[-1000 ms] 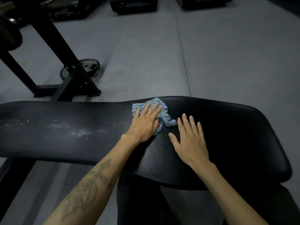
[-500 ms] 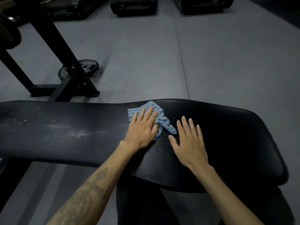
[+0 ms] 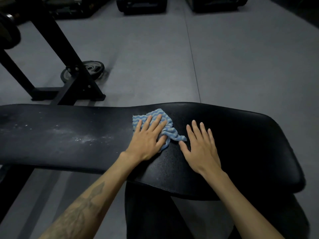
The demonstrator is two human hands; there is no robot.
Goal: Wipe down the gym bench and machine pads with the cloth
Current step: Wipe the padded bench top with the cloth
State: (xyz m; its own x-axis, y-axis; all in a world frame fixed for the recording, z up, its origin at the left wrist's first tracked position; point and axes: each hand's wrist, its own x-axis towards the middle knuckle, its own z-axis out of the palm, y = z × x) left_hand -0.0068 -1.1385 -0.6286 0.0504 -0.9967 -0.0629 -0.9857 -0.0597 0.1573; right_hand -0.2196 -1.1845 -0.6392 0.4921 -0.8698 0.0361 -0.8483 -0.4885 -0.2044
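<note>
Left hand (image 3: 148,140) flat on the blue striped cloth (image 3: 170,131) at frame center, fingers straight and slightly spread, pressing it onto the black bench (image 3: 241,144). Right hand (image 3: 202,149) lies flat on the pad just right of the cloth, fingers spread. White dusty smear (image 3: 81,138) on the pad at left. Weight plate (image 3: 91,68) on the floor, upper left.

Hidden and cut off at the desk

The left hand (image 3: 146,142) covers the cloth's (image 3: 170,131) middle; the desk (image 3: 60,135) runs off at 9 o'clock, and the weight plate (image 3: 94,67) sits half behind the frame (image 3: 72,71).
</note>
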